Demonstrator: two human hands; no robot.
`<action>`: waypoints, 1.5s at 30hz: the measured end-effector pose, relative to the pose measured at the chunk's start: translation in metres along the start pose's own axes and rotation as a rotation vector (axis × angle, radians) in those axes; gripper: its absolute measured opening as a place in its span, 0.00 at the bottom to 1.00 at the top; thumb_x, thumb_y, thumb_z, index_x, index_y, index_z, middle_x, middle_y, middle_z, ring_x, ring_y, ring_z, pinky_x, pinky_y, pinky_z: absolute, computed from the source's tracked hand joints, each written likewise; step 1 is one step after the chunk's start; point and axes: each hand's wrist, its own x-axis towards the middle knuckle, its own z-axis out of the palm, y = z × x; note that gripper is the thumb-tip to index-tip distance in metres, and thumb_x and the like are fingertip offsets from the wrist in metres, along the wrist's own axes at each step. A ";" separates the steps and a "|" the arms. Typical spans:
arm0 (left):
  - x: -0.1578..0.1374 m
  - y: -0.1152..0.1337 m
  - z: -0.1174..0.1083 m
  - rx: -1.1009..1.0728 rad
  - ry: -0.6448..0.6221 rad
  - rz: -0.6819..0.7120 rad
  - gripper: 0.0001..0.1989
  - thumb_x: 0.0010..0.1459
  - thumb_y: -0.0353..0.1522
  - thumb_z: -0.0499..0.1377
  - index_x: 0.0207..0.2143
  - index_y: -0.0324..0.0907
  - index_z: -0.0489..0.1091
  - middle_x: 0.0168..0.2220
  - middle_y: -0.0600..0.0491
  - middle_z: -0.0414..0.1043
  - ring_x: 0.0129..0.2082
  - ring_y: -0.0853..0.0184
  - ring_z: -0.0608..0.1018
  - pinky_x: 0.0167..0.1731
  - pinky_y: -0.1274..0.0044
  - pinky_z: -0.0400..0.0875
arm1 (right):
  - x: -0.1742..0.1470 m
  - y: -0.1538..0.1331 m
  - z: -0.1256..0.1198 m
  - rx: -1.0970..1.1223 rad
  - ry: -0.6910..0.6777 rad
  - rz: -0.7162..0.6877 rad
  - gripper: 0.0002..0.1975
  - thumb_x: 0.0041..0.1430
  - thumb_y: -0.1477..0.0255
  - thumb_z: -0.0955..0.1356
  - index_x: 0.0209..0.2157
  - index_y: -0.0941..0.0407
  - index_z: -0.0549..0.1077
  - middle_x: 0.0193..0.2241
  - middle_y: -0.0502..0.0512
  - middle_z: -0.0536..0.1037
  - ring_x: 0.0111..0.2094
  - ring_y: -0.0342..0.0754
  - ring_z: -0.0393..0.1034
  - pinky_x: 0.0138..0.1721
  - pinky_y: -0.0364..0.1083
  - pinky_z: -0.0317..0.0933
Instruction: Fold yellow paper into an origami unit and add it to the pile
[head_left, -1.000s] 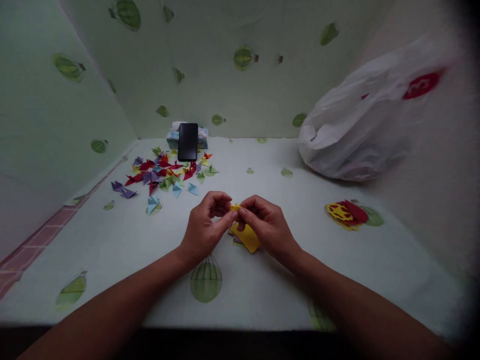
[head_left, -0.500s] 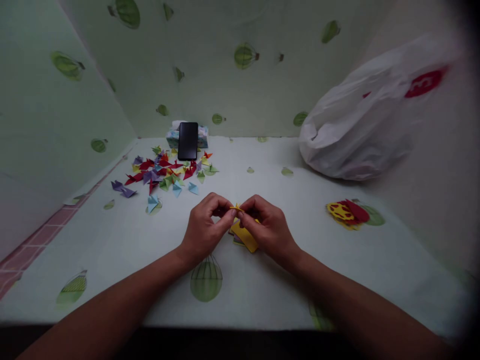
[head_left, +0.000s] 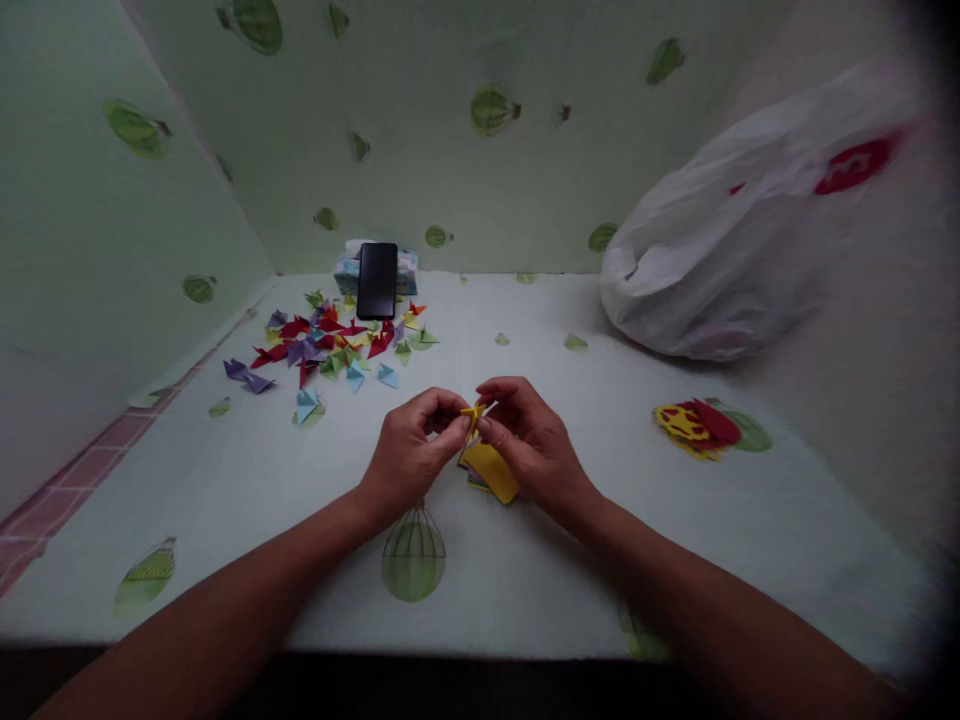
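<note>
My left hand pinches a small folded yellow paper, an origami piece with pointed tips, between thumb and index finger. From the other side my right hand holds its right tip loosely, thumb low and index finger arched above it. Just under the hands lies a small stack of paper squares, yellow on top, partly covered by the right hand. Farther left, a pile of folded paper pieces in red, purple, green, blue and yellow spreads over the table.
A dark phone leans on a tissue box behind the pile. To the right lie yellow and red cut-out shapes. A large white plastic bag stands at the back right. Balloon-print sheeting covers the walls.
My right index finger has lifted and opened away from its thumb. The folded yellow paper has turned, showing more of its points. My left hand stays nearly still.
</note>
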 end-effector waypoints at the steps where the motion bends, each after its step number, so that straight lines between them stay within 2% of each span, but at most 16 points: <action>1: 0.000 0.000 0.000 -0.023 -0.013 -0.005 0.04 0.57 0.32 0.61 0.33 0.40 0.71 0.30 0.53 0.73 0.29 0.70 0.74 0.32 0.77 0.70 | 0.001 0.000 -0.001 -0.024 -0.001 -0.018 0.09 0.62 0.73 0.69 0.44 0.53 0.70 0.40 0.54 0.72 0.35 0.44 0.69 0.36 0.45 0.65; 4: 0.001 0.000 0.001 -0.103 -0.021 0.000 0.06 0.55 0.31 0.63 0.35 0.40 0.70 0.32 0.54 0.72 0.30 0.71 0.74 0.33 0.78 0.71 | 0.004 -0.002 -0.003 -0.037 -0.027 0.007 0.02 0.62 0.72 0.68 0.36 0.55 0.72 0.35 0.53 0.73 0.34 0.44 0.69 0.36 0.45 0.64; 7: 0.001 0.001 0.002 -0.187 -0.009 0.006 0.09 0.53 0.30 0.64 0.36 0.41 0.67 0.32 0.55 0.70 0.31 0.72 0.74 0.33 0.79 0.72 | 0.005 -0.005 -0.004 0.084 -0.037 0.101 0.04 0.61 0.71 0.68 0.31 0.56 0.71 0.28 0.50 0.72 0.29 0.42 0.67 0.31 0.43 0.62; 13: 0.001 0.001 0.000 -0.220 -0.100 -0.049 0.06 0.56 0.32 0.63 0.35 0.39 0.71 0.32 0.53 0.74 0.32 0.71 0.76 0.34 0.78 0.73 | 0.003 -0.005 -0.001 0.284 -0.011 0.236 0.08 0.59 0.67 0.71 0.30 0.56 0.70 0.24 0.48 0.73 0.25 0.41 0.69 0.27 0.42 0.63; 18: -0.001 -0.001 0.001 -0.201 -0.130 -0.075 0.08 0.56 0.34 0.65 0.35 0.39 0.72 0.32 0.52 0.76 0.33 0.69 0.79 0.35 0.77 0.74 | 0.002 -0.004 0.000 0.362 0.046 0.320 0.10 0.58 0.66 0.71 0.30 0.56 0.69 0.22 0.48 0.75 0.24 0.41 0.69 0.27 0.41 0.63; 23: -0.001 -0.003 0.001 0.028 -0.007 0.059 0.05 0.57 0.32 0.63 0.32 0.39 0.71 0.30 0.53 0.75 0.30 0.70 0.77 0.33 0.78 0.73 | 0.002 -0.001 0.001 0.373 0.001 0.318 0.10 0.58 0.66 0.71 0.31 0.55 0.69 0.24 0.48 0.74 0.25 0.42 0.70 0.28 0.42 0.64; 27: 0.000 -0.003 -0.001 0.184 0.025 0.173 0.01 0.57 0.28 0.61 0.31 0.39 0.71 0.30 0.54 0.74 0.29 0.71 0.75 0.31 0.79 0.71 | 0.004 -0.001 0.000 0.353 -0.009 0.179 0.09 0.56 0.70 0.72 0.37 0.53 0.70 0.29 0.47 0.73 0.29 0.41 0.69 0.31 0.43 0.65; 31: -0.001 -0.003 -0.001 0.229 0.008 0.215 0.01 0.57 0.27 0.60 0.32 0.39 0.71 0.29 0.54 0.74 0.28 0.71 0.75 0.31 0.79 0.71 | 0.006 -0.002 -0.003 0.190 -0.027 0.088 0.04 0.57 0.71 0.71 0.33 0.55 0.73 0.30 0.49 0.74 0.32 0.43 0.69 0.35 0.44 0.63; 36: 0.000 -0.005 -0.001 0.167 0.012 0.181 0.01 0.58 0.28 0.60 0.33 0.40 0.71 0.30 0.54 0.74 0.29 0.71 0.76 0.31 0.79 0.71 | 0.005 -0.004 -0.005 0.173 -0.015 0.132 0.06 0.58 0.70 0.71 0.30 0.56 0.73 0.27 0.50 0.75 0.30 0.44 0.70 0.33 0.45 0.63; 42: 0.003 -0.001 -0.004 0.058 -0.048 0.167 0.04 0.58 0.29 0.62 0.34 0.41 0.68 0.30 0.56 0.71 0.29 0.73 0.75 0.32 0.79 0.71 | 0.007 -0.004 -0.004 0.347 -0.033 0.271 0.09 0.55 0.69 0.74 0.34 0.55 0.71 0.26 0.48 0.75 0.27 0.42 0.72 0.30 0.43 0.65; 45: 0.004 0.002 -0.004 -0.006 -0.064 0.154 0.06 0.57 0.28 0.62 0.35 0.41 0.67 0.31 0.56 0.70 0.30 0.73 0.74 0.33 0.79 0.72 | 0.007 -0.004 -0.005 0.356 -0.073 0.319 0.09 0.56 0.67 0.73 0.32 0.57 0.73 0.26 0.49 0.76 0.26 0.42 0.72 0.29 0.42 0.65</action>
